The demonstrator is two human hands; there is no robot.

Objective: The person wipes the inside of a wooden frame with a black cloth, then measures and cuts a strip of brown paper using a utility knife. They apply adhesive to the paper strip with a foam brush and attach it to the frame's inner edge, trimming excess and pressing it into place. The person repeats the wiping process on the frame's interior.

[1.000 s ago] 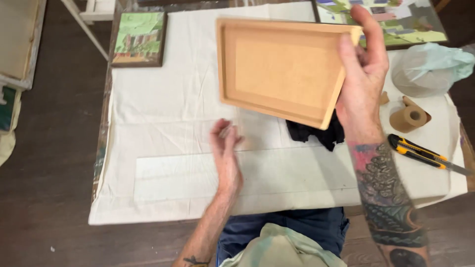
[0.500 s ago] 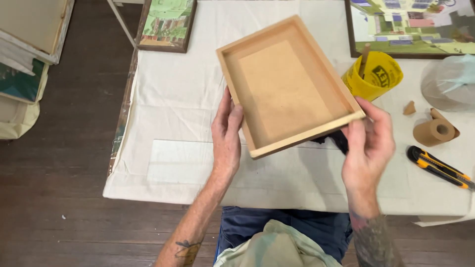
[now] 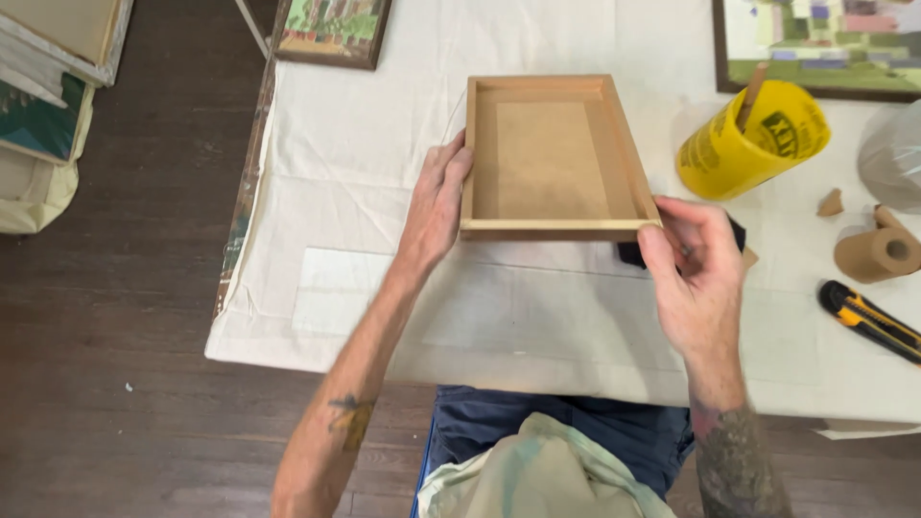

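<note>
A table (image 3: 365, 192) draped in off-white cloth stands on a dark wooden plank floor (image 3: 125, 317); stacked canvases (image 3: 48, 96) lean beyond its left edge; a framed painting (image 3: 331, 29) lies at the far left corner and another painting (image 3: 820, 43) at the far right. Near the right edge lie a yellow container (image 3: 748, 144) tipped on its side, a roll of brown tape (image 3: 875, 253) and a yellow-and-black utility knife (image 3: 868, 319).

The shallow wooden frame (image 3: 552, 158) sits open side up around the middle of the table; its long axis runs from the near edge toward the far edge, short sides parallel to the near edge. The left hand (image 3: 436, 206) grasps its left rail near the near corner; the right hand (image 3: 696, 278) pinches the near right corner with its fingertips (image 3: 652, 240), just above a dark cloth (image 3: 633, 254).
</note>
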